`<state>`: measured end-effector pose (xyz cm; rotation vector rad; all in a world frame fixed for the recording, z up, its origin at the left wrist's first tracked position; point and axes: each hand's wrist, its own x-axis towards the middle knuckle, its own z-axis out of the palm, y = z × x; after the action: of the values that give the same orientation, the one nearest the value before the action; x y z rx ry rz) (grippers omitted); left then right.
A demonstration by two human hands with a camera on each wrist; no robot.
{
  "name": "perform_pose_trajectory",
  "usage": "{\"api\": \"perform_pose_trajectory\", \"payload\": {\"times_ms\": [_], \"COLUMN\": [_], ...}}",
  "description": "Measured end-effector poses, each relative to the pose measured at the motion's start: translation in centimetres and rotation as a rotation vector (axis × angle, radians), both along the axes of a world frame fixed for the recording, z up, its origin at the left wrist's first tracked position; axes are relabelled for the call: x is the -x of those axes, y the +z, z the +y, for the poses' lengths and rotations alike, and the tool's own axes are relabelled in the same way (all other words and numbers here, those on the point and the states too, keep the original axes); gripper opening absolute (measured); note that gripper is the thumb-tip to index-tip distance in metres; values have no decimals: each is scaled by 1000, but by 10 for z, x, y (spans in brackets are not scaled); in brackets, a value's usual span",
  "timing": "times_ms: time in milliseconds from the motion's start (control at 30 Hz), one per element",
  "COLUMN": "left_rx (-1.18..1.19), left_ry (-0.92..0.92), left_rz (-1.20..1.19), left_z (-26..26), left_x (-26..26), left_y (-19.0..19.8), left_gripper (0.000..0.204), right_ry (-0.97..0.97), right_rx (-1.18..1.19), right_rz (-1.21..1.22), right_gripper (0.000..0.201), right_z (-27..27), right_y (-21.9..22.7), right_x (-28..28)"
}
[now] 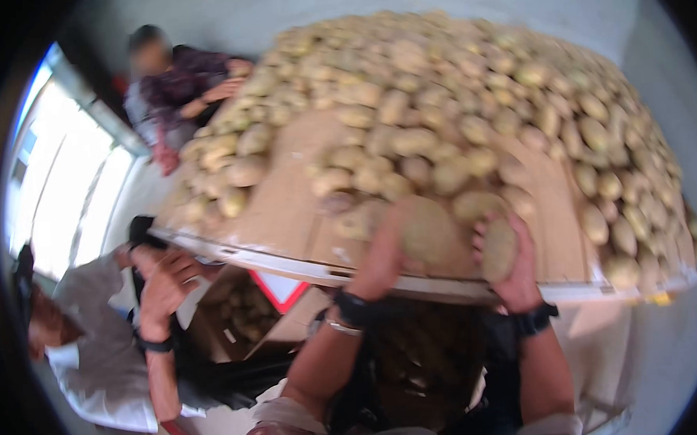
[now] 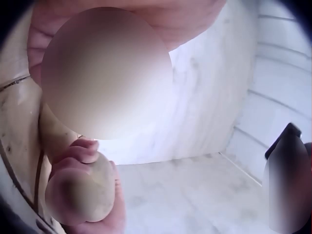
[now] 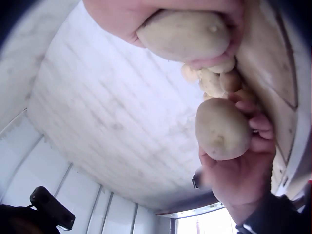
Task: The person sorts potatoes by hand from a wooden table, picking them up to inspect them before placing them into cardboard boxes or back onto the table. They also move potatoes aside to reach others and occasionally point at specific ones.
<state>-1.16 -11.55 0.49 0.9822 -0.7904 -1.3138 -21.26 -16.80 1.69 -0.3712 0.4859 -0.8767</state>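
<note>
Both hands are raised over the near edge of a table heaped with potatoes (image 1: pixel 415 141). My left hand (image 1: pixel 381 251) grips a large, pale potato (image 3: pixel 223 129), its fingers curled round one side in the right wrist view. A second potato (image 1: pixel 499 250), oval and light brown, sits in my right hand (image 1: pixel 524 268), with the fingers wrapped about it. At the top of the right wrist view this oval potato shows a small knob at one end. The two held potatoes are a short gap apart. In the left wrist view, a blur covers much of the nearer potato.
Brown cardboard (image 1: pixel 292 169) covers the table, which has a white front edge (image 1: pixel 288 264). Below it, an open carton (image 1: pixel 240 312) holds more potatoes. A person in a light shirt (image 1: pixel 105 345) sits close on the left; another in dark clothes (image 1: pixel 176 89) sits by the far left corner.
</note>
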Motion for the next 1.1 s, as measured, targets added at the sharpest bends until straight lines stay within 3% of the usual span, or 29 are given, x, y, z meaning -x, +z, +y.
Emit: {"api": "perform_pose_trajectory", "payload": {"times_ms": [67, 100, 200, 267, 333, 367, 400, 433, 500, 567, 733, 800, 867, 933, 1000, 1100], "left_rx": [95, 62, 22, 89, 123, 22, -79, -88, -223, -128, 45, -6, -55, 167, 126, 45], "left_ry": [69, 70, -146, -129, -111, -162, -223, -203, -133, -103, -222, -115, -9, -175, -117, -27], "left_rz": [-243, -175, 203, 262, 289, 438, 588, 587, 355, 264, 509, 497, 482, 604, 604, 587], "left_z": [8, 13, -6, -6, 3, 5, 7, 8, 10, 15, 10, 9, 7, 6, 10, 10], "left_x": [5, 18, 21, 33, 34, 34, 34, 33, 30, 27, 27, 32, 32, 29, 30, 34], "left_y": [1, 22, -25, -26, -10, 9, 21, 24, 29, 32, 31, 27, 23, 24, 29, 26], "left_gripper": [39, 39, 41, 46, 57, 54, 52, 52, 53, 52, 43, 40, 38, 37, 36, 34], "right_ry": [-6, -8, 40, 32, 99, 123, 69, 14, 27, 1, -24, -274, -171, -65, -15, -73], "right_rx": [-10, 6, 49, 71, 136, 120, 98, 76, 81, 144, 84, 173, 152, 124, 302, 333], "right_rz": [82, 55, -156, -254, -384, -384, -364, -346, -335, -231, -132, 185, 64, -59, -68, 19], "right_gripper": [39, 39, 37, 36, 31, 31, 32, 33, 32, 32, 31, 30, 29, 29, 26, 24], "right_z": [3, 5, 6, 3, 0, -1, -3, -5, -5, -5, 1, 10, -3, -6, -5, 1], "right_y": [8, 10, 14, 17, 21, 23, 21, 18, 18, 15, 14, 15, 2, 0, 2, 6], "right_x": [-5, -5, 0, 6, 8, 7, 9, 10, 9, 4, -17, -29, -16, -14, -16, -24]}}
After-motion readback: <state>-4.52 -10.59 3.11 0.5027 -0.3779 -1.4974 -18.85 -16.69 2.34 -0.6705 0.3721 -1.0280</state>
